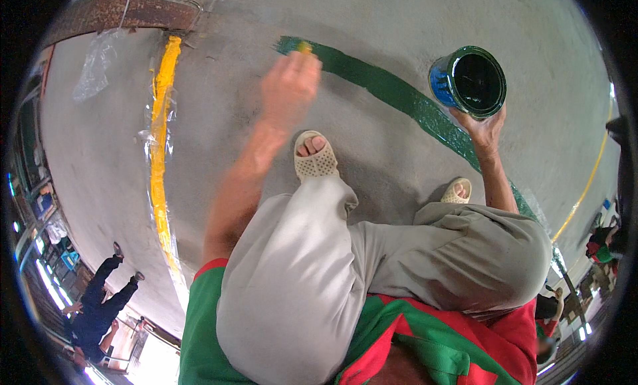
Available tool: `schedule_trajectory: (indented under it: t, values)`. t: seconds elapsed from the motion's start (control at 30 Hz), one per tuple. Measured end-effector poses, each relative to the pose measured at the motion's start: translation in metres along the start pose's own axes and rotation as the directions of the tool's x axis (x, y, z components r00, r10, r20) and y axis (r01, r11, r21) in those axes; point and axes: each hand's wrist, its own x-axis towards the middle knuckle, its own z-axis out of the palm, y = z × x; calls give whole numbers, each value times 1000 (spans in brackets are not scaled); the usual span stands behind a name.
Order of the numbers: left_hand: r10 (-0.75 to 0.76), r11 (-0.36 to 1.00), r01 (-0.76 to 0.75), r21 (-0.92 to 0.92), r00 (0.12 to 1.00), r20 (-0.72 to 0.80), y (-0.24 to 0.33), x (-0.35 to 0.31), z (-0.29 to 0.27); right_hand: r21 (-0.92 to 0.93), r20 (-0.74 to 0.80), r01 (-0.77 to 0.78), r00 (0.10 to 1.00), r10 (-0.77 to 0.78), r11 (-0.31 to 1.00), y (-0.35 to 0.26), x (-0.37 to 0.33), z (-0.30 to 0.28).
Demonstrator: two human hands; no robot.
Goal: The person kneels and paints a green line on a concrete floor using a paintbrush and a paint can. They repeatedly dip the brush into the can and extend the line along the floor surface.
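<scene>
My left hand point(290, 84), blurred by motion, is closed on a small paintbrush point(304, 47); only a yellow bit of it shows past the fingers. It is over the far left end of a dark green painted stripe point(380, 83) on the grey floor, where the paint looks thin and streaky. In my right hand point(483, 124) is a paint can point(436, 81), gripped low on its near side and tilted toward me. Dark green paint point(477, 82) shows inside its open top, and the blue label is partly visible.
My sandalled feet point(316, 155) are on the near side of the stripe. To the left runs a yellow line point(159, 132) with clear plastic film along it. A rusty metal beam point(119, 14) crosses the upper left. Another person point(103, 305) stands at lower left; others are at far right.
</scene>
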Motion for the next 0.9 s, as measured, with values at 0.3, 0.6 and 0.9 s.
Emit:
schedule_trajectory:
  t: [0.3,0.6,0.9]
  values:
    - [58,744,-36,-667,998,11,127,1,10,11,9,-44,999,44,999,8,0,-3]
    - [-450,595,502,-628,855,257,-1,0,2,-15,38,-75,996,75,997,8,-4,-3]
    - [-23,996,33,86,994,-111,-72,12,-16,-93,59,-9,998,15,996,9,-1,3]
